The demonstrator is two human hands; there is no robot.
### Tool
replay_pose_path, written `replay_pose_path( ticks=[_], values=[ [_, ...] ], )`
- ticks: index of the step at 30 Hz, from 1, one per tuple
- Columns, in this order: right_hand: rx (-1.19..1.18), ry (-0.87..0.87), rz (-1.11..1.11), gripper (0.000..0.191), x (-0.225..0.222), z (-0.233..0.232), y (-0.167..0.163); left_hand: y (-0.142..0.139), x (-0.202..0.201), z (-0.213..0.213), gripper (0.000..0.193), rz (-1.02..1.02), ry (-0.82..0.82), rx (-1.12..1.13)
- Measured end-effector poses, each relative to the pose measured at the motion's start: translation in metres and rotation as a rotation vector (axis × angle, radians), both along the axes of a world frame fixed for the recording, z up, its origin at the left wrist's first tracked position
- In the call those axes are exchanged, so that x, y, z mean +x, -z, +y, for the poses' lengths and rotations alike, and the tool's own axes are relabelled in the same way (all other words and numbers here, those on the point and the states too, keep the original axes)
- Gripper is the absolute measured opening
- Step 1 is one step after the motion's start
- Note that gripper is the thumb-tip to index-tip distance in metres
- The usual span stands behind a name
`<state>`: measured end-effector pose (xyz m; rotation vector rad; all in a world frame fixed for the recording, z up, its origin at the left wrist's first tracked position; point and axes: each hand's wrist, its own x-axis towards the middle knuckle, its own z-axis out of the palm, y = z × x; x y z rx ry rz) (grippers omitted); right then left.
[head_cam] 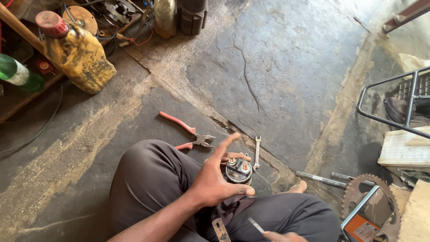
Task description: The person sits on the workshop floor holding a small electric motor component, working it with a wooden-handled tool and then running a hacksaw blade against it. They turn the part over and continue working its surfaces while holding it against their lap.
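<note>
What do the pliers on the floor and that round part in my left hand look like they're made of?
Pliers: dull grey metal jaws, and handles in a smooth pinkish-red sleeve, probably plastic or rubber.
Round part in the left hand: dark casing, likely metal or hard plastic, with two coppery, shiny terminal studs on top.

yellow jug [78,53] 10 o'clock | green bottle [18,73] 9 o'clock | red-handled pliers [190,134] centre | wrench [257,153] centre | sprocket [363,197] 4 o'clock
</note>
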<state>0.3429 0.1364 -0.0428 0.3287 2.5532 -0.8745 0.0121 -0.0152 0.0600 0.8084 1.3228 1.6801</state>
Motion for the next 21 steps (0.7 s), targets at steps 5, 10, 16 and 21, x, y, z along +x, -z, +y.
replay_pose_path(
  ticks=[5, 10, 16, 21],
  values=[
    [0.358, 0.645, -0.079, 0.031, -0.022, -0.018, -0.06, 0.007, 0.005, -0.001, 0.062, 0.12, -0.027, 0.012],
    [0.166, 0.647, 0.429, 0.026, -0.07, -0.028, -0.108, 0.019, 0.006, 0.008, 0.045, -0.322, -0.192, -0.076],
    [-0.768, 1.173, 0.816, 0.021, -0.112, -0.008, -0.093, 0.031, 0.003, 0.013, 0.069, -0.56, -0.26, -0.193],
    [-1.095, 1.211, 0.911, 0.023, -0.134, 0.037, -0.1, 0.036, 0.01, 0.008, 0.059, -0.054, -0.23, -0.141]
  ],
)
